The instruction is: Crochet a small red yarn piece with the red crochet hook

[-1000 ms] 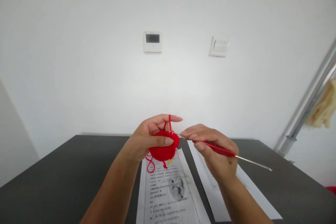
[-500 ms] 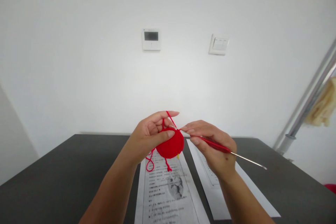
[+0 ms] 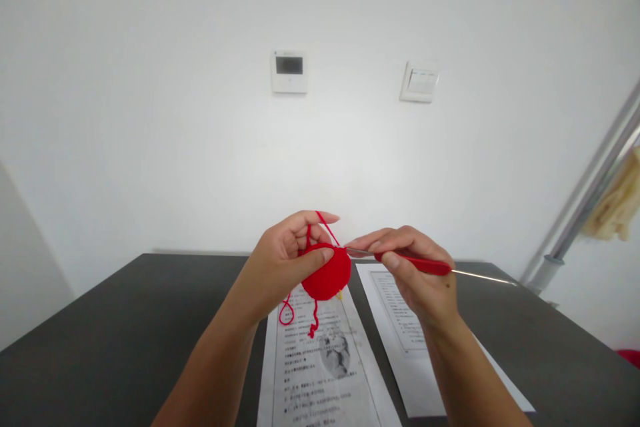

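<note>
My left hand (image 3: 285,257) pinches a round red crocheted piece (image 3: 327,275) between thumb and fingers. Red yarn runs over its raised index finger down to the top edge of the piece. A short red tail and a small yellow bit hang below the piece, and a loop of yarn dangles to its left. In my right hand (image 3: 417,267) is a metal crochet hook with a red handle (image 3: 425,264), held nearly level. The hook's tip meets the piece's upper right edge; its exact end is hard to make out.
Two printed sheets, the left one (image 3: 310,387) with a dark picture and the right one (image 3: 425,387), lie on the dark table (image 3: 200,287). Behind stands a white wall with a thermostat (image 3: 289,72) and a switch (image 3: 420,82). A metal pole (image 3: 590,203) slants at the right.
My right hand has shifted slightly right and drawn the hook back, so less of its shaft reaches over the piece. The handle is more level, and the red tail has swung left.
</note>
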The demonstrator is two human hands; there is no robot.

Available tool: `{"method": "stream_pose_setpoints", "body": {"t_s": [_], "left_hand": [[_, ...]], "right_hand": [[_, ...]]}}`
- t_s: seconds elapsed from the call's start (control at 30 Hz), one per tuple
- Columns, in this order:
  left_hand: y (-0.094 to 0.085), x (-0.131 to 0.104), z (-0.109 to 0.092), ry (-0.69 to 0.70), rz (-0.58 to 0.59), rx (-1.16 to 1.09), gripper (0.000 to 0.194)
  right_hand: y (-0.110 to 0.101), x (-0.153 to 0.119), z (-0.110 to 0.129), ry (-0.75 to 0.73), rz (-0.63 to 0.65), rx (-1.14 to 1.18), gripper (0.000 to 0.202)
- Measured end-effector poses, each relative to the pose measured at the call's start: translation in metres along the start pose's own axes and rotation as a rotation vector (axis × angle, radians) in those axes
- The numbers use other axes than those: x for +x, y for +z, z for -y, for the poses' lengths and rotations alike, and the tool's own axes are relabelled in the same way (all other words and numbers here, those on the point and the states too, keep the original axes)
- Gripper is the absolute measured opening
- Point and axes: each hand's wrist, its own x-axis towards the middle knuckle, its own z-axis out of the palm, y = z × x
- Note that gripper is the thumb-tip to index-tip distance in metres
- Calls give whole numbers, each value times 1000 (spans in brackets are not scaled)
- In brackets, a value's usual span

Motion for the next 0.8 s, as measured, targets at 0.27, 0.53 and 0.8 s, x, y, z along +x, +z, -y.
{"method": "stream_pose_setpoints", "body": {"t_s": [0.27,0.53,0.8], "left_hand": [[5,-2,-2,15,-34,86,34],[8,-3,0,61,-112,159,31],[11,-5,6,287,-251,469,25]], "right_hand": [[-6,1,10,26,74,-80,6],[-3,-1,12,-9,101,-202,8],[5,-3,15,-139,140,-577,16]]}}
